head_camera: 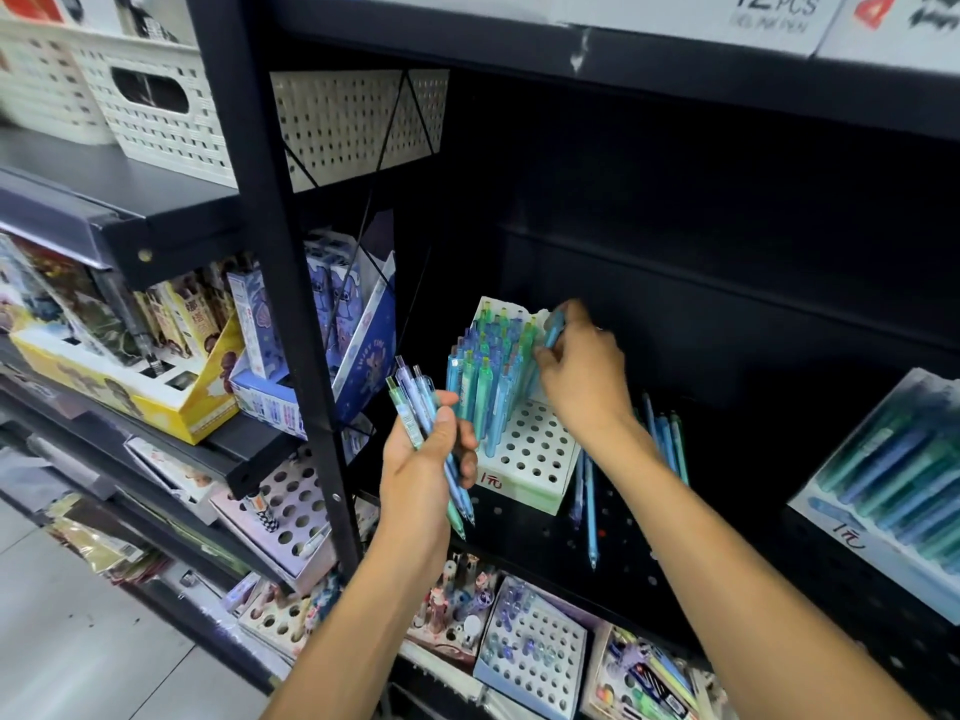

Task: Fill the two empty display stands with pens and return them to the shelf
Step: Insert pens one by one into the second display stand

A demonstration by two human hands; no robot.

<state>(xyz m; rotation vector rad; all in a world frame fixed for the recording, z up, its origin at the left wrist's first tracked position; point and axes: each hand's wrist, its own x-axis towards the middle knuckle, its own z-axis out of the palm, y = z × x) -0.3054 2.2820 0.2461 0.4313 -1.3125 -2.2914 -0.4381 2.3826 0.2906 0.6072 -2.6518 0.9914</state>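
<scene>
Black shop shelving [571, 543]. Left hand [423, 459] clenched round a bundle of blue-green pens [426, 423]. White perforated display stand [524, 459] on the shelf, rear holes filled. Right hand [582, 371] pinching one blue pen [554, 324] at its top row. Loose pens [589, 506] just right of it.

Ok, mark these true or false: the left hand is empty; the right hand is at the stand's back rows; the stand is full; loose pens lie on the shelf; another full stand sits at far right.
1. The left hand is empty. False: it grips a bundle of pens.
2. The right hand holds a pen at the stand's back rows. True.
3. The stand is full. False: its front holes are empty.
4. Loose pens lie on the shelf. True.
5. A filled stand sits at far right. True.
</scene>
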